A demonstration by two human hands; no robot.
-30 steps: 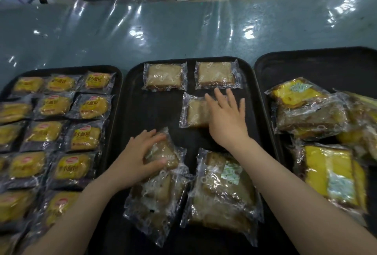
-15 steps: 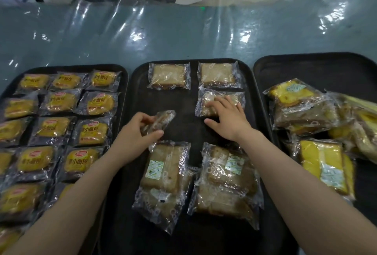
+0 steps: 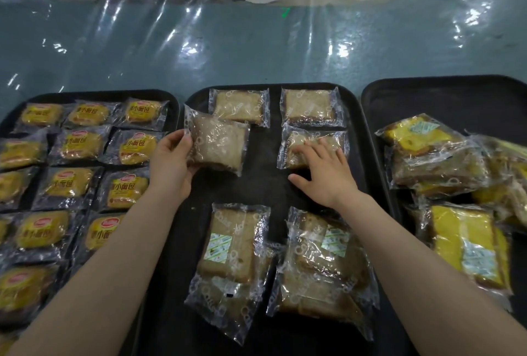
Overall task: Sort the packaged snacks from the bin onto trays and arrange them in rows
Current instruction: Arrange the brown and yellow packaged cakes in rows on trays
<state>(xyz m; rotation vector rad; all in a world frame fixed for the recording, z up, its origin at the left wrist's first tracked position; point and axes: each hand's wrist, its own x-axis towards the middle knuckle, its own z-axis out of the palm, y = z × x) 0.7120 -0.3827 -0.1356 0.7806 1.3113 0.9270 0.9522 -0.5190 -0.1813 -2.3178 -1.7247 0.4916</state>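
On the middle black tray [image 3: 268,184], two brown cake packets [image 3: 239,106] [image 3: 310,107] lie side by side at the far end. My left hand [image 3: 172,164] grips a third brown cake packet [image 3: 218,143] by its left edge, held just above the tray's left side. My right hand [image 3: 323,173] rests flat, fingers spread, on a fourth brown packet [image 3: 293,144] below the far right one. Two loose piles of brown packets [image 3: 231,264] [image 3: 325,267] lie at the tray's near end.
The left tray [image 3: 171,99] holds rows of yellow small-bread packets [image 3: 81,143]. The right tray [image 3: 445,99] carries a loose heap of yellow and brown cake packets [image 3: 445,162]. Shiny plastic sheeting [image 3: 256,50] covers the table beyond the trays.
My left hand has lifted a brown packet from the near pile and carried it up and left to the second row. My right hand pushed its packet up under the far right one.
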